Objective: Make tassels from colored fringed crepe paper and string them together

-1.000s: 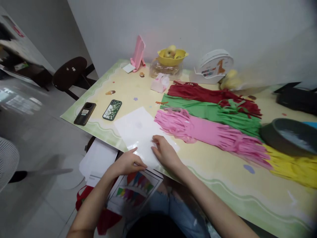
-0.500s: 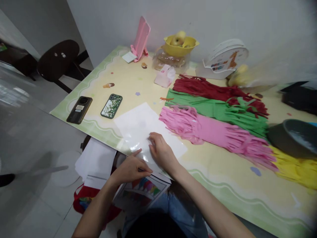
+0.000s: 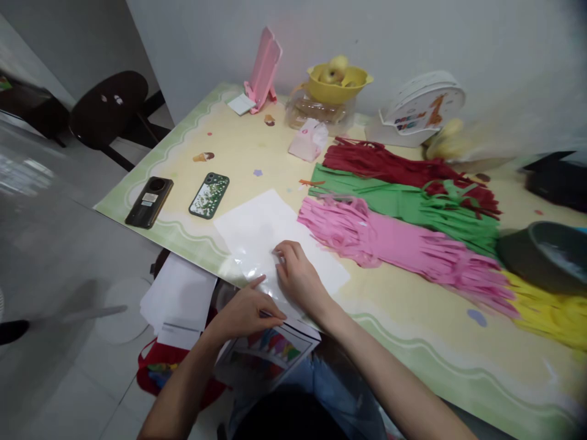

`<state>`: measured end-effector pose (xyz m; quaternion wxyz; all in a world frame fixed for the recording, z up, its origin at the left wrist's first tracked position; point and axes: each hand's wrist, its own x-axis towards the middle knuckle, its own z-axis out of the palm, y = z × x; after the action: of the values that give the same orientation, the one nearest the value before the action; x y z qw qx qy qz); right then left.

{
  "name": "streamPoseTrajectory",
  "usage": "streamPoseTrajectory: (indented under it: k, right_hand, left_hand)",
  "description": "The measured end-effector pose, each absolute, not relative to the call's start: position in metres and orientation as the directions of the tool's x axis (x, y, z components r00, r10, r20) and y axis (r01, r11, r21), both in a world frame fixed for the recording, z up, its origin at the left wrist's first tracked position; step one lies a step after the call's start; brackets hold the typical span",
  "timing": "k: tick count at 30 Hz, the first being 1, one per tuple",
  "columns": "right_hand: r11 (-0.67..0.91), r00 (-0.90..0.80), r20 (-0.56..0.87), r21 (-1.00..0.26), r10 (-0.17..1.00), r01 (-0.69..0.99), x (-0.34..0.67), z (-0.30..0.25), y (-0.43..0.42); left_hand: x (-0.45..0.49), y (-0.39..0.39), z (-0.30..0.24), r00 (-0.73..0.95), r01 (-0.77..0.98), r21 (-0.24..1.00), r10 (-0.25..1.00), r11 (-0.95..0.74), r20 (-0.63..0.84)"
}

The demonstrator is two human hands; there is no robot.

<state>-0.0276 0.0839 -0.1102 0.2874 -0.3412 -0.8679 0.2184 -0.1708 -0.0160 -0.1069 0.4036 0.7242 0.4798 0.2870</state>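
Note:
A white sheet of paper (image 3: 261,223) lies on the table, with a shiny clear plastic bag (image 3: 250,269) over its near part. My left hand (image 3: 250,311) is at the table's front edge. Its thumb and fingers close on the upper edge of a printed sheet (image 3: 275,348) with a colourful picture, which hangs past the edge above my lap. The left index finger points onto the plastic. Just to its right, my right hand (image 3: 300,275) rests with curled fingers pinching the clear plastic; the fingertips are partly hidden.
Fringed bundles in pink (image 3: 398,241), green (image 3: 389,198), red (image 3: 394,162) and yellow (image 3: 550,311) lie to the right, by a dark bowl (image 3: 536,253). Two phones, one black (image 3: 149,211) and one patterned (image 3: 208,198), lie left. A yellow fruit basket (image 3: 339,88) stands behind. White papers (image 3: 181,293) sit below the edge.
The view has shifted slightly, so everything appears a little further right. Both hands keep nearly the same pose on the plastic and the printed sheet.

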Motion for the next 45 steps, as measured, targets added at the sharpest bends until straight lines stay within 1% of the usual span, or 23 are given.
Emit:
streamPoseTrajectory:
  k: [3,9,13,16,19,23,26,29,32,33,35,38,41,45]
  right_hand:
    - [0.681,-0.613,0.349,-0.568,0.709,0.463,-0.028,-0.111,0.084]
    - [0.653,-0.631,0.301,-0.610,0.715,0.449,-0.027,-0.112,0.087]
    - [0.606,-0.656,0.245,-0.686,0.714,0.403,-0.026,-0.110,0.089]
    - [0.547,-0.630,0.227,-0.749,0.743,0.375,-0.025,-0.107,0.091]
    - [0.459,-0.549,0.226,-0.824,0.805,0.333,-0.022,-0.106,0.095]
    - [0.279,-0.424,0.172,-0.938,0.889,0.205,-0.008,-0.100,0.104]
    - [0.184,-0.381,0.136,-0.979,0.915,0.092,0.013,-0.087,0.105]
    - [0.145,-0.358,0.141,-0.989,0.923,-0.016,0.042,-0.060,0.090]
    - [0.153,-0.350,0.199,-0.976,0.915,-0.155,0.074,-0.025,0.058]
    - [0.176,-0.354,0.229,-0.969,0.907,-0.174,0.085,-0.014,0.044]
    - [0.252,-0.381,0.280,-0.960,0.881,-0.124,0.104,0.004,0.017]
    - [0.347,-0.452,0.288,-0.937,0.844,0.052,0.125,0.013,-0.014]
    - [0.368,-0.458,0.253,-0.912,0.852,0.182,0.139,0.005,-0.024]
    - [0.372,-0.410,0.256,-0.898,0.876,0.234,0.150,-0.005,-0.022]
  left_hand:
    - [-0.171,-0.016,-0.105,0.383,0.463,0.859,0.923,-0.217,0.027]
    - [-0.172,-0.016,-0.106,0.381,0.465,0.863,0.925,-0.196,0.004]
    - [-0.172,-0.015,-0.104,0.381,0.457,0.869,0.925,-0.187,-0.002]
    - [-0.172,-0.015,-0.103,0.378,0.460,0.867,0.926,-0.190,0.002]
    - [-0.172,-0.014,-0.104,0.384,0.479,0.854,0.923,-0.203,0.004]
    - [-0.174,-0.013,-0.105,0.373,0.498,0.846,0.928,-0.190,-0.012]
    - [-0.177,-0.018,-0.095,0.355,0.491,0.850,0.935,-0.191,0.005]
    - [-0.171,-0.032,-0.069,0.274,0.445,0.868,0.956,-0.218,0.100]
    - [-0.149,-0.046,-0.038,0.087,0.398,0.888,0.973,-0.232,0.215]
    - [-0.137,-0.049,-0.030,0.037,0.384,0.893,0.970,-0.235,0.239]
    - [-0.112,-0.051,-0.021,-0.001,0.362,0.900,0.965,-0.245,0.263]
    - [-0.075,-0.048,-0.020,0.026,0.343,0.908,0.968,-0.242,0.248]
    - [-0.051,-0.044,-0.023,0.049,0.350,0.912,0.977,-0.212,0.208]
    - [-0.036,-0.043,-0.022,0.078,0.365,0.912,0.982,-0.188,0.171]
